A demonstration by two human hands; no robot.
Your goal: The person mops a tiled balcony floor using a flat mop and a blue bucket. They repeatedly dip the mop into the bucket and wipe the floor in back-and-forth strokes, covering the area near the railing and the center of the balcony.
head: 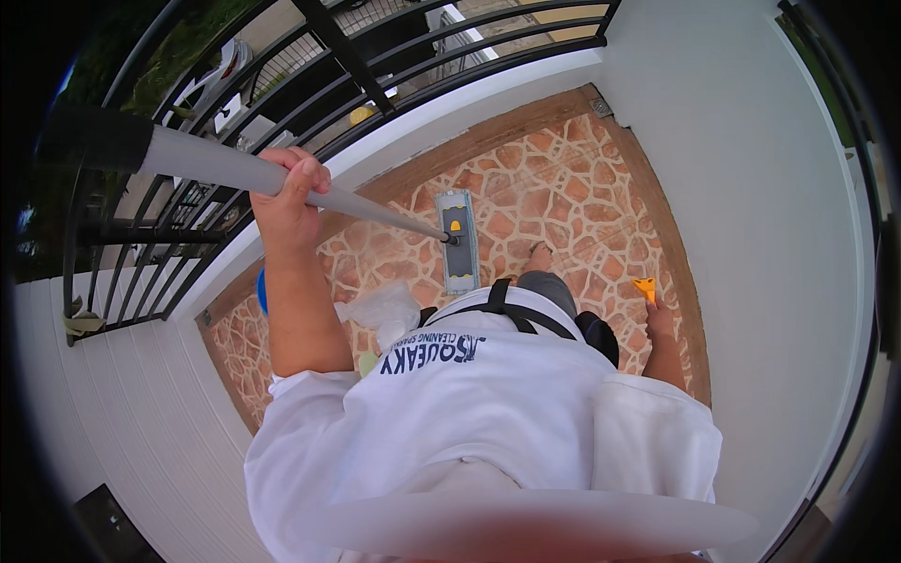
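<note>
My left hand (292,186) is wrapped around the grey pole of a flat mop (387,217), high up near its dark grip. The pole slants down to the flat mop head (457,246), a grey plate with yellow tabs over a pale blue-grey pad, which lies on the patterned floor (500,225). Low at my right side, my right hand (659,320) holds an orange scraper (644,287) by its handle, the wide end pointing away from me. The scraper's edge is too small to make out.
A black metal railing (373,84) tops the low white wall (486,98) ahead and to the left. At right stands a plain wall (746,211). A clear plastic bag (387,310) and a partly hidden blue container (262,290) are on the left. A floor drain (600,107) sits in the far corner.
</note>
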